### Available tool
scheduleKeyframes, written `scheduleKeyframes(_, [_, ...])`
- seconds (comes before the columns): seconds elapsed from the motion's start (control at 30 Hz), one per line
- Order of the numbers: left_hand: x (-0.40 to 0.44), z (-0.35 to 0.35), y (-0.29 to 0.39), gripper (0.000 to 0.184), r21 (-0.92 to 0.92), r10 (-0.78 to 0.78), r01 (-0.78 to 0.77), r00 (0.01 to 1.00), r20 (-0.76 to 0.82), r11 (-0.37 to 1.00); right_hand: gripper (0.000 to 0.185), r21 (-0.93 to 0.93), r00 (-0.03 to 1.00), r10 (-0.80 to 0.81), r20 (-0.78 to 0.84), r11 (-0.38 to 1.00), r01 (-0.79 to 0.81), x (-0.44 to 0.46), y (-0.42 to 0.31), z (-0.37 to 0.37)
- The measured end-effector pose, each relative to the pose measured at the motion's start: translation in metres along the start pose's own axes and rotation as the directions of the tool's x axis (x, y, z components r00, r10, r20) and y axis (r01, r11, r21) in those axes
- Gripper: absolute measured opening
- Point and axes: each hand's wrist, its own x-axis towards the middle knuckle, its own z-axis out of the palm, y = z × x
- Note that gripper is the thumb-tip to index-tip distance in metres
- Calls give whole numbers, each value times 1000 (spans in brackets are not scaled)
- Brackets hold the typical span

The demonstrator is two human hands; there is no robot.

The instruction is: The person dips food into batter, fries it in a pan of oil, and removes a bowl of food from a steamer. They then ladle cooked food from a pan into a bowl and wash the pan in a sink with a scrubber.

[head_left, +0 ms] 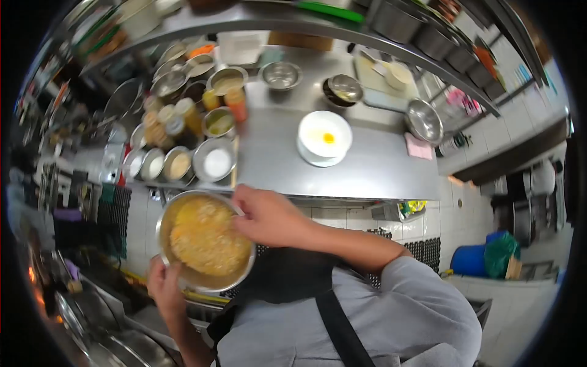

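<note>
A round metal bowl (214,287) is held off the counter in front of my body, tilted a little. Inside it lies a lumpy yellow mixture (211,238), like beaten egg with pale bits. My left hand (164,286) is closed on the bowl's lower left rim, thumb on the inner side. On the upper right rim my right hand (266,215) is closed too, its fingertips partly hidden. Farther off, a white bowl (306,153) stands on the steel counter (275,153) with a yellow egg yolk (328,138) in it.
Seasoning tubs (217,164) and squeeze bottles (189,116) crowd the counter's left side. Metal bowls (281,76) and a cutting board (382,92) stand toward the back. An overhead shelf (257,23) crosses above. Pans (131,348) and flames (36,287) are at lower left.
</note>
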Motion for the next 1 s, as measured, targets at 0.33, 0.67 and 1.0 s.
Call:
scheduleKeyframes(0.33, [60, 354, 10, 26, 33, 57, -105, 750, 659, 994, 11, 239, 538, 385, -750, 916, -322, -163, 187, -169])
scheduleKeyframes(0.67, [63, 547, -17, 39, 106, -306, 445, 406, 861, 889, 20, 86, 208, 277, -938, 767, -636, -204, 375, -245])
scheduleKeyframes(1.0, [95, 339, -9, 42, -4, -133, 344, 374, 918, 939, 36, -779, 759, -339, -555, -108, -618, -138, 496, -432])
